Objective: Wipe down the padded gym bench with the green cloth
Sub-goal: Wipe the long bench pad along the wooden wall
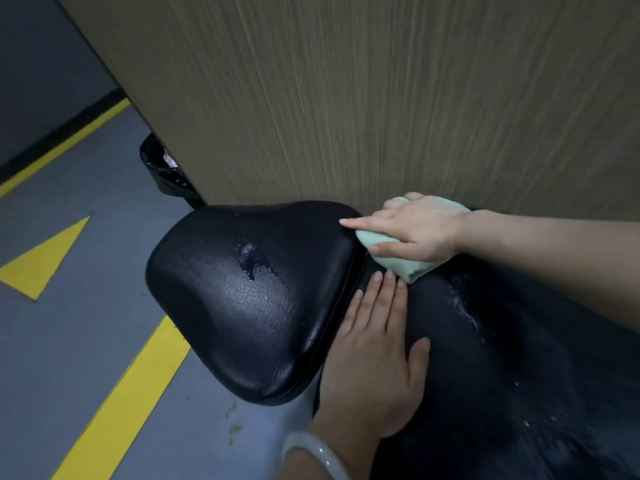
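The black padded gym bench has two parts: a rounded seat pad (242, 306) at centre and a longer back pad (502, 358) running to the lower right. A wet patch of droplets sits on the seat pad. My right hand (419, 226) presses the folded green cloth (405, 265) onto the bench near the gap between the two pads, with the index finger stretched out and the thumb along the cloth's front edge. My left hand (374, 362) rests flat on the back pad, fingers straight, next to that gap. A pale bangle circles my left wrist.
A wood-grain wall panel (381, 98) stands right behind the bench. The grey floor (86, 289) with yellow lines and a yellow triangle lies to the left. A black bin bag (162, 168) sits on the floor by the panel's corner.
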Motion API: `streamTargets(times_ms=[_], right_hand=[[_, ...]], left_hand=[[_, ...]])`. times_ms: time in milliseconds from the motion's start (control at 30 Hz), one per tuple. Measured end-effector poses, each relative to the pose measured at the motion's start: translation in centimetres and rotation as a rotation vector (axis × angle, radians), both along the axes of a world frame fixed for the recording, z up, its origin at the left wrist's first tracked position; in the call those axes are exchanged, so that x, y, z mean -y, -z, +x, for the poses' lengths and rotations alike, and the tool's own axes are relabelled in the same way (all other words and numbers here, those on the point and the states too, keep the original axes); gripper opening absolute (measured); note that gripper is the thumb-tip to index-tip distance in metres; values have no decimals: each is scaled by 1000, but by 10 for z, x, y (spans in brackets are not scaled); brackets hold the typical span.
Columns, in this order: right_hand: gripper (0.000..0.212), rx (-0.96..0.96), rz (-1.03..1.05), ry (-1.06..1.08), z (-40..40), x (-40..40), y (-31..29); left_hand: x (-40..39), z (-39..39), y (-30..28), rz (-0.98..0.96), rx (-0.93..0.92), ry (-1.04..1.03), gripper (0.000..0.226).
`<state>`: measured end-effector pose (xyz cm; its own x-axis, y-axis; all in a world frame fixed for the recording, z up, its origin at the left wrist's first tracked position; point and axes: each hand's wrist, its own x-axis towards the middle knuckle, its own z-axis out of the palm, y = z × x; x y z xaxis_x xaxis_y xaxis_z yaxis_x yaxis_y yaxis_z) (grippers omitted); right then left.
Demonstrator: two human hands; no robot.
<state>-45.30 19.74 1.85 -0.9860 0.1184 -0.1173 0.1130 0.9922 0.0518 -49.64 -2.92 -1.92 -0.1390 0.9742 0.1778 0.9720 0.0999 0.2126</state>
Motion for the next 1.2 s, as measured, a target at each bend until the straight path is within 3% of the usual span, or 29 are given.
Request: streamTargets(times_ms=[400, 567, 700, 967, 1200], right_hand=[[58, -179, -229, 302, 54, 53, 10], [67, -207, -159, 505, 90, 91, 11], [58, -259, -137, 720, 124, 116, 11], [59, -71, -134, 1107, 230, 129, -3], [60, -35, -132, 1327, 175, 110, -1]], left_hand=[[2, 0, -3, -27, 2, 1, 72], [3, -2, -3, -75, -57, 23, 70], [3, -1, -7, -115, -37, 30, 76], [3, 1, -8, -108, 0, 6, 81], [2, 0, -7, -91, 19, 7, 87]])
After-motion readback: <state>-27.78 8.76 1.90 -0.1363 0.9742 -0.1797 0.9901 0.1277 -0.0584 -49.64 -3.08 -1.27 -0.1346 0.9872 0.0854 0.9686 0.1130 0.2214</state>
